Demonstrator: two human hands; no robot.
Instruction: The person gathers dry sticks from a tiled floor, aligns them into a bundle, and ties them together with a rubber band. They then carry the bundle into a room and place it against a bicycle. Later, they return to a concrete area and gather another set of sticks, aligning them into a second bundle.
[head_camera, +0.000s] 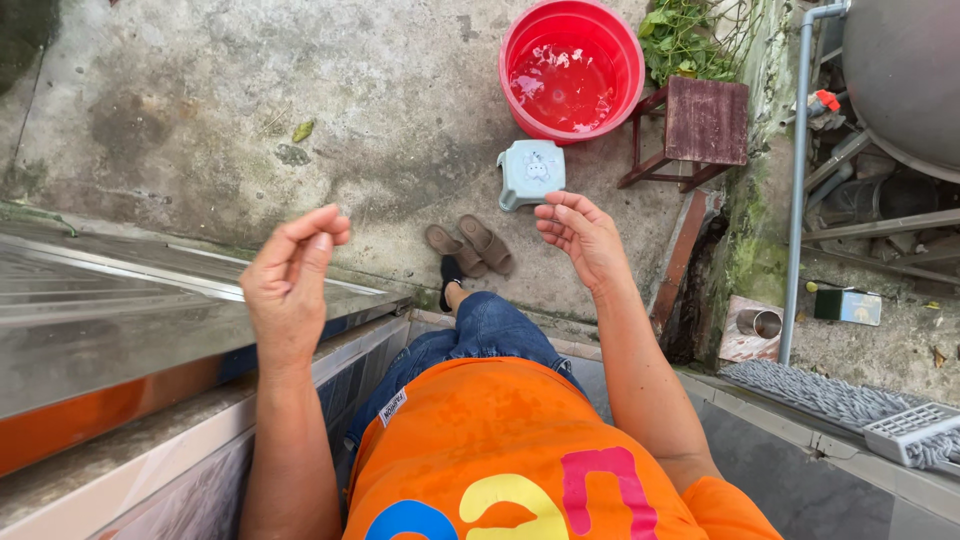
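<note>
Both of my hands are raised in front of me with nothing in them. My left hand (288, 272) hovers over the edge of a shiny metal counter (120, 310), fingers curled loosely inward, thumb touching the fingertips. My right hand (582, 235) is held palm up with fingers bent and apart, above the concrete ground. Below I see my orange shirt, blue jeans and one foot in a black shoe (451, 272).
A red tub (520, 45) of water stands on the concrete at the top. Beside it are a pale green low stool (531, 172), a dark wooden stool (705, 122) and brown slippers (472, 245). A grey pipe (795, 200) runs down at the right, near a metal cup (764, 322).
</note>
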